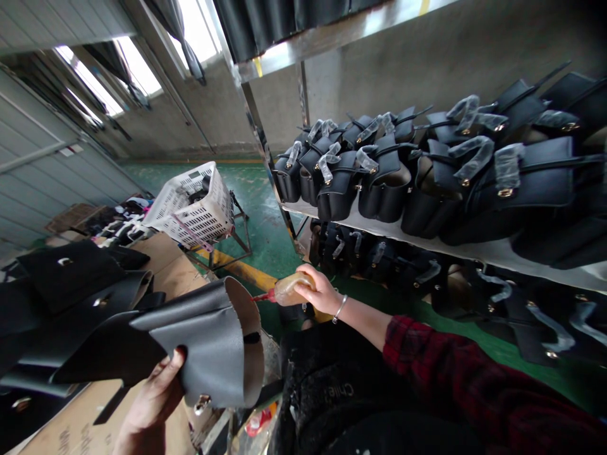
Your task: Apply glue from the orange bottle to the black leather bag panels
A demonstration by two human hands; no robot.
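Observation:
My left hand [149,404] grips a black leather bag piece [208,344] by its lower edge, holding it up and curled so its tan inner side faces right. My right hand [318,291] is closed round a small amber squeeze bottle [290,288]. The bottle's red nozzle [262,296] points left and touches the curled edge of the leather piece. A bracelet sits on my right wrist, and the sleeve is red plaid.
More black bag pieces [71,284] lie on cardboard [61,430] at the left. A white plastic basket [192,205] sits on a metal stand behind. At the right, a two-level rack [497,251] carries several finished black bags [384,183]. The floor is green.

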